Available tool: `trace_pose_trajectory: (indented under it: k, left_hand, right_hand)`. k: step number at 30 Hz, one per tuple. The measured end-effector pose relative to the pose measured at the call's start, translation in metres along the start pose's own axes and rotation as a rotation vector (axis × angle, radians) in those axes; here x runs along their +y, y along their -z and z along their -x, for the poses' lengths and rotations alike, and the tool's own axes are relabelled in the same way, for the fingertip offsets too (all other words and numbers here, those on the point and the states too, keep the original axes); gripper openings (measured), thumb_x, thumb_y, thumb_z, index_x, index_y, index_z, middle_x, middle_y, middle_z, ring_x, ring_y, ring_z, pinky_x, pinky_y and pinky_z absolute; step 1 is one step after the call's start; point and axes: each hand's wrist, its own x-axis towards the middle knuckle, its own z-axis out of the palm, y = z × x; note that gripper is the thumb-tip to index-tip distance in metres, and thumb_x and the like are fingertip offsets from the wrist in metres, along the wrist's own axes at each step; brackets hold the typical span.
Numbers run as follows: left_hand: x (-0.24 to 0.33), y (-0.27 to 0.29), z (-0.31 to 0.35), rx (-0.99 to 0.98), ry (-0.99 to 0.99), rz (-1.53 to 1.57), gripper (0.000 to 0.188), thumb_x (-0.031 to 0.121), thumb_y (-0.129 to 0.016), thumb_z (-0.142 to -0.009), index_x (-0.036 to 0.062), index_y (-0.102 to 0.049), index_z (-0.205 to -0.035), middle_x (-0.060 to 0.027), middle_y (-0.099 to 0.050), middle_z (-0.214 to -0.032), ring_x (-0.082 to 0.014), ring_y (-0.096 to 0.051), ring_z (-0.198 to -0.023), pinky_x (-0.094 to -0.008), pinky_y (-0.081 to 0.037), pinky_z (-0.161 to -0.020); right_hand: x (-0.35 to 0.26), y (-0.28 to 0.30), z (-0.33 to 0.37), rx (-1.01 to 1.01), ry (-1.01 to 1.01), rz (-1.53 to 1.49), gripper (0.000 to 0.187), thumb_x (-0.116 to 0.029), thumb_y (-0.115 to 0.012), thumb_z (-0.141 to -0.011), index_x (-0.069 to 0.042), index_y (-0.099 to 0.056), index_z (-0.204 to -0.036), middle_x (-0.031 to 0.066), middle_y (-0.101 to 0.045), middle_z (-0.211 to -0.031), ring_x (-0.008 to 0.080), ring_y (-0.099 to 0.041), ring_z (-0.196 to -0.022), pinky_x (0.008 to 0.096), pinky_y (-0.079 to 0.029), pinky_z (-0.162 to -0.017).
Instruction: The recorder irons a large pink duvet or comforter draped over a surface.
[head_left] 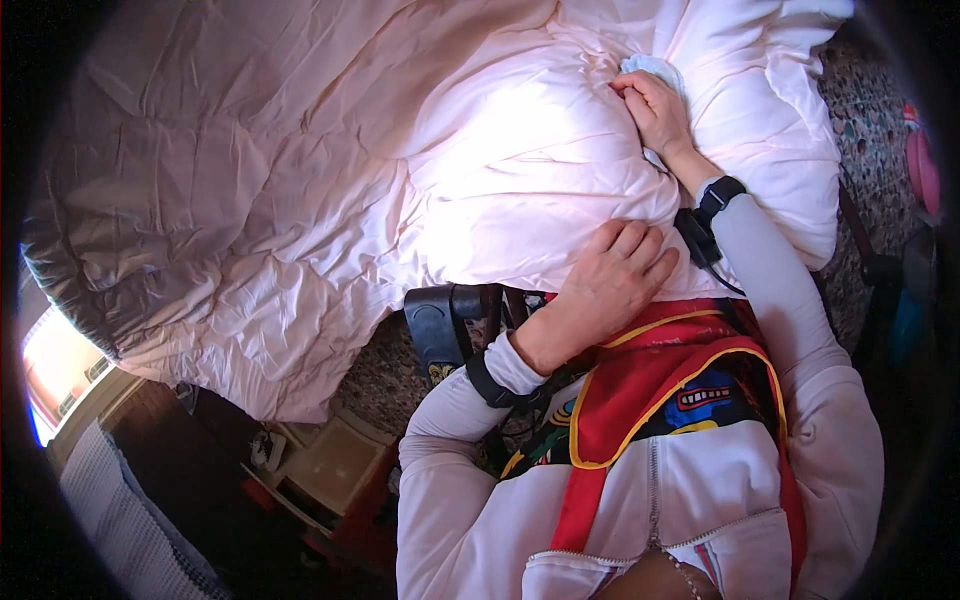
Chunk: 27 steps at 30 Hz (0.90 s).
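A large pale pink quilt (520, 130), puffy and wrinkled, spreads in front of me and hangs down on the left. On its near edge, close to my apron, lies my left hand (615, 272), palm down, its slightly bent fingers resting apart on the fabric. Farther up and to the right, my right hand (655, 112) is closed, with its fingers curled against a pale blue cloth (652, 68). That cloth shows beyond the knuckles and is partly hidden under the hand. A fold of the quilt rises beside the right wrist.
A red apron (640, 395) with yellow trim covers my lap. Black straps with a small device (697, 235) sit at my wrists. A dark curved armrest-like part (436, 325) stands left of me. Lower left are a beige tray-like object (335, 462) and grey ribbed fabric (125, 520).
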Motion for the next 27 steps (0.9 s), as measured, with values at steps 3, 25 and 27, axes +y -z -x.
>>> trace_pose_trajectory:
  k: [3, 25, 27]
  left_hand:
    - [-0.0004, -0.0004, -0.0003, -0.008, -0.004, 0.001, 0.036, 0.021, -0.064, -0.077, 0.0089, -0.061, -0.111, -0.0094, -0.056, -0.113, -0.0252, -0.050, -0.109, -0.0389, -0.038, -0.095]
    - [-0.0020, 0.0009, 0.0001, -0.015, -0.014, -0.026, 0.036, 0.022, -0.060, -0.077, 0.0085, -0.060, -0.111, -0.0095, -0.056, -0.112, -0.0246, -0.051, -0.108, -0.0376, -0.039, -0.094]
    - [-0.0016, 0.0008, -0.0001, -0.014, -0.008, -0.014, 0.035, 0.022, -0.056, -0.079, 0.0081, -0.060, -0.111, -0.0099, -0.056, -0.113, -0.0246, -0.051, -0.109, -0.0377, -0.039, -0.094]
  right_hand:
    - [-0.0013, -0.0012, 0.0005, -0.003, -0.017, -0.001, 0.018, -0.012, -0.049, -0.087, -0.003, -0.064, -0.092, 0.0114, -0.067, -0.091, 0.0311, -0.062, -0.089, 0.0366, -0.048, -0.081]
    - [0.0013, 0.0005, 0.0006, -0.047, -0.045, -0.023, 0.018, -0.009, -0.049, -0.091, 0.000, -0.063, -0.098, 0.0113, -0.067, -0.095, 0.0251, -0.063, -0.090, 0.0301, -0.048, -0.083]
    - [0.0020, 0.0013, 0.0006, -0.035, -0.018, -0.001, 0.017, -0.008, -0.049, -0.091, 0.000, -0.063, -0.098, 0.0111, -0.067, -0.094, 0.0248, -0.064, -0.089, 0.0299, -0.048, -0.082]
